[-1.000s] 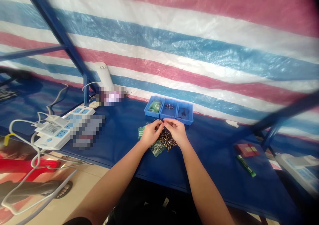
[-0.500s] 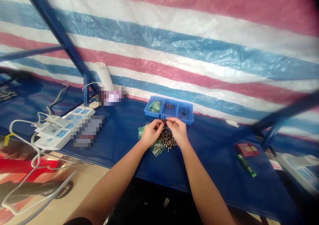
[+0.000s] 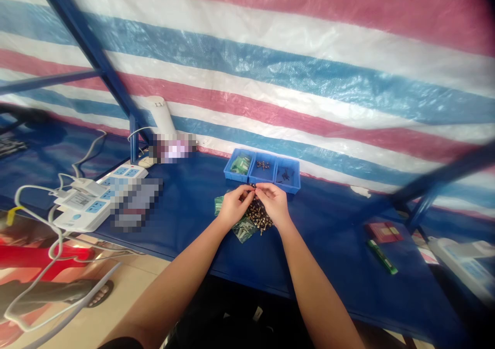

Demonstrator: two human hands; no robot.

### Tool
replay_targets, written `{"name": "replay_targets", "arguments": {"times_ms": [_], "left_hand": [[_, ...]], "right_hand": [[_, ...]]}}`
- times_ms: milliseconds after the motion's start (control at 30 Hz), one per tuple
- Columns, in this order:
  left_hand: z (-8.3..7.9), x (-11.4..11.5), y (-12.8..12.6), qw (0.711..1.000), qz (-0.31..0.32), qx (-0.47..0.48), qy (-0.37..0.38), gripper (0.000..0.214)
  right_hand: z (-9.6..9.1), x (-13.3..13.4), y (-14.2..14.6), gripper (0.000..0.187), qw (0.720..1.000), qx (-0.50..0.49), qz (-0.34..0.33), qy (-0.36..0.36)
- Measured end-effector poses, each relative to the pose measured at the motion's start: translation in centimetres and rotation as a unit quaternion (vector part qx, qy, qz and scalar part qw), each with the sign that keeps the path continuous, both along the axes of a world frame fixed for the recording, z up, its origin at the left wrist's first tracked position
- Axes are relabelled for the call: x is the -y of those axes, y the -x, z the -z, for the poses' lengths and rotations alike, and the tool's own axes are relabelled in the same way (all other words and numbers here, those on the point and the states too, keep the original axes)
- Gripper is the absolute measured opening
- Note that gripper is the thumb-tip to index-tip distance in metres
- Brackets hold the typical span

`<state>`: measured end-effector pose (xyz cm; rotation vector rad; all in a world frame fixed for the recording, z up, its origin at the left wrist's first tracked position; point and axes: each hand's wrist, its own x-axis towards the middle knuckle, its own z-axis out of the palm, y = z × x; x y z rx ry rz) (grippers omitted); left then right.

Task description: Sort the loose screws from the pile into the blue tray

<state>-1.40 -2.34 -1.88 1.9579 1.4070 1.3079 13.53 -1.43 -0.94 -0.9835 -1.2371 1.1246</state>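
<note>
- A small dark part (image 3: 252,185) sits between the fingertips of both hands, above the blue table (image 3: 185,199) and just on the near side of the trays; it is too small and too covered to tell which way it points or how its long axis runs.
- The left hand (image 3: 235,206) has thumb and forefinger pinched at the part; the right hand (image 3: 274,203) meets it from the other side, finger and thumb also drawn together. Exactly how each grips the part is hard to make out.
- One loose pile of metallic pieces (image 3: 260,217) lies beneath and between the hands, its pieces pointing every which way; the hands cover its far side, and the pieces overlap too much to count.
- One green bag (image 3: 244,230) of slim silvery pieces lies against the pile's left side. Green wrapping (image 3: 218,204) also shows left of the left hand; whether it is a second bag cannot be told.
- Three blue trays stand in a row running left to right: the left tray (image 3: 235,177) holds green-wrapped contents, the middle tray (image 3: 263,176) several brassy pieces, the right tray (image 3: 287,187) a few thin dark ones, exact numbers unclear.
- One narrow green box (image 3: 382,257) lies to the right, its long axis slanting from far left to near right, beside red packaging (image 3: 382,232).
- Two blurred-out patches hide objects on the left; one white power strip (image 3: 88,216) slants beside the nearer patch.
</note>
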Motion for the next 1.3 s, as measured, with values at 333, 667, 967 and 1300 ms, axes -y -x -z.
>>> {"name": "replay_targets", "arguments": {"times_ms": [333, 667, 967, 1300], "left_hand": [[-0.2, -0.1, 0.1, 0.998, -0.069, 0.009, 0.001, 0.022], [0.0, -0.1, 0.0, 0.998, -0.057, 0.006, 0.002, 0.021], [0.0, -0.1, 0.0, 0.999, -0.046, -0.002, 0.010, 0.022], [0.0, -0.1, 0.0, 0.999, -0.048, -0.007, 0.011, 0.020]], "right_hand": [[1.6, -0.9, -2.1, 0.017, 0.898, 0.437, 0.005, -0.042], [1.7, -0.5, -1.1, 0.014, 0.884, 0.464, 0.009, -0.055], [1.3, 0.0, -0.7, 0.010, 0.869, 0.491, 0.015, -0.063], [1.5, 0.0, -0.5, 0.027, 0.865, 0.498, -0.003, -0.061]]}}
